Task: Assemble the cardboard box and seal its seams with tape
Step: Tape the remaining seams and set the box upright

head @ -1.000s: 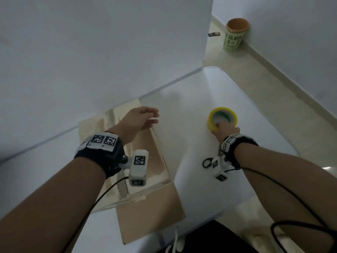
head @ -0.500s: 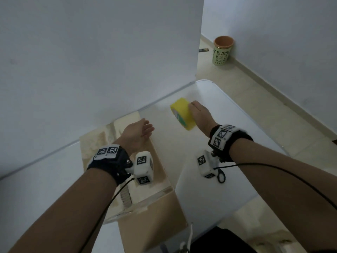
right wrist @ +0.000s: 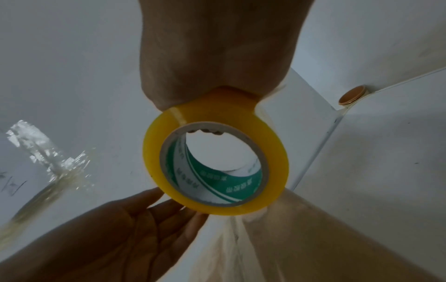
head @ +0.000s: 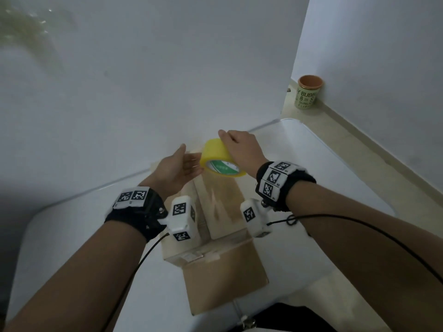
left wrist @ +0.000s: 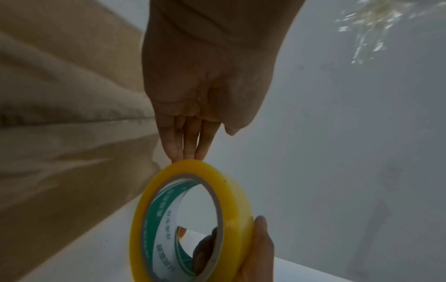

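Above the far end of the cardboard box [head: 223, 207], my right hand [head: 242, 149] holds the yellow tape roll [head: 219, 159] in the air, tilted so its green-printed core faces back toward the head camera. That grip is closed on the roll: the left wrist view shows the thumb [left wrist: 259, 248] lying on the outer yellow band and a finger reaching inside the core. My left hand [head: 177, 167] is beside the roll with the palm turned toward it and the fingers [left wrist: 190, 145] straight and close together; their tips touch the roll's rim, so this grip is open, not wrapped around anything. The box lies on the white desk [head: 335, 178], between my two forearms, with its near end reaching the desk's front edge and a glossy strip of tape running along its top seam. Well apart from all this, a green and orange cup [head: 308, 94] stands on the floor [head: 383, 164] against the wall. Crumpled clear tape [right wrist: 48, 162] clings to the white panel behind the desk.
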Tool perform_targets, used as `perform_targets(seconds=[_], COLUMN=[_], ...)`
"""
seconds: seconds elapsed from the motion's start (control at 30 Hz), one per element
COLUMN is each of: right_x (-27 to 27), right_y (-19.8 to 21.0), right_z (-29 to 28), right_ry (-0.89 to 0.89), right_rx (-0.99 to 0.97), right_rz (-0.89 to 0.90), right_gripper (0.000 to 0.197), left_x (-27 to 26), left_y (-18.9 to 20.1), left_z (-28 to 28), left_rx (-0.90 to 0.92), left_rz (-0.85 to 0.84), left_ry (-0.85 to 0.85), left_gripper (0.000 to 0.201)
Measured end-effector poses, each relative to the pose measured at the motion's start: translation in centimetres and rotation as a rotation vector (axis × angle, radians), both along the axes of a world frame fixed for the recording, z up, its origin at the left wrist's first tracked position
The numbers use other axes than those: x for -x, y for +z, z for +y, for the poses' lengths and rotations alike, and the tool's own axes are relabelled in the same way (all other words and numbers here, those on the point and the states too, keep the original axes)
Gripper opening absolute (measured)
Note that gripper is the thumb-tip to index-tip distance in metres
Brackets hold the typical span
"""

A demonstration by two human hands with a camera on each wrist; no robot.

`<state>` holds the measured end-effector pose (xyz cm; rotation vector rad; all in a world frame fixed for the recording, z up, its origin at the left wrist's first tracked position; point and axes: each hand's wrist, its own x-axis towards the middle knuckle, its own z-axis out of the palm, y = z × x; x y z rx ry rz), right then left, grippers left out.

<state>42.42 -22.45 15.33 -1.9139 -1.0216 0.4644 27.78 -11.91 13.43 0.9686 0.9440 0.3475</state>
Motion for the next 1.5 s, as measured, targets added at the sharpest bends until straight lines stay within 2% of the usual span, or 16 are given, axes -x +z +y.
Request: perform_targets(seconds=[0.07,0.27,0.4,0.47,0.57,0.63,0.7,0.77,0.9,1.03,1.13,1.17,1.27,1.33,1.43,1.5], right_x=[1.5,5.6,7.3,7.6,7.7,7.8,8.1,8.3,7.7,8.0,8.5,8.7,8.9,8.9,8.6,8.5], right_y=[0.0,-0.1,-0.5,-0.2,0.8,1.3,1.7,1.8,1.9,1.4,1.0,0.9,0.6,0.3,-0.2,-0.5], right_z=[0.1,-0.1,-0.3,-0.4,-0.2,0.0,0.0,-0.2,-1.3,-2.3,-2.0,-1.9,-1.8,-1.9,-1.8,-1.6], right_ry=[0.016,0.064,0.095,0.13,0.175,0.193,0.215,0.255,0.382,0.366,0.27,0.242,0.171,0.128,0.092,0.089], right_rx=[0.01,0.127,0.169,0.192,0.27,0.282,0.277,0.278,0.259,0.18,0.134,0.138,0.149,0.154,0.168,0.191], right_rz=[-0.037,-0.182,-0.197,-0.15,-0.075,0.038,0.165,0.28,0.485,0.666,0.683,0.674,0.594,0.546,0.526,0.508], right_gripper=[0.052,0.053,0.052,0.054,0.053,0.052,0.055,0.052,0.034,0.045,0.046,0.047,0.038,0.034,0.035,0.037], left_x=[1.8,5.3,6.8,7.5,8.3,8.5,8.5,8.7,9.6,10.4,10.3,10.1,9.7,9.4,8.7,8.1], left_y=[0.7,2.9,4.1,4.1,3.9,3.8,3.3,2.7,1.7,0.8,0.7,0.8,1.6,2.3,2.8,2.9], left_z=[-0.1,-1.1,-2.5,-2.7,-2.9,-3.5,-3.7,-3.6,-2.2,-1.9,-2.4,-2.5,-2.4,-2.6,-3.6,-4.1], left_rx=[-0.089,-0.357,-0.55,-0.654,-0.798,-0.951,-1.113,-1.198,-1.138,-0.678,-0.53,-0.534,-0.59,-0.609,-0.672,-0.804], left_rz=[0.02,0.119,0.197,0.252,0.288,0.334,0.367,0.361,0.356,0.204,0.197,0.208,0.22,0.2,0.205,0.27], left_ry=[-0.018,-0.109,-0.201,-0.25,-0.39,-0.469,-0.451,-0.369,-0.281,-0.172,-0.219,-0.236,-0.205,-0.214,-0.232,-0.209], left_gripper=[0.04,0.031,0.022,0.027,0.047,0.057,0.058,0.05,0.041,0.026,0.02,0.019,0.043,0.049,0.037,0.032])
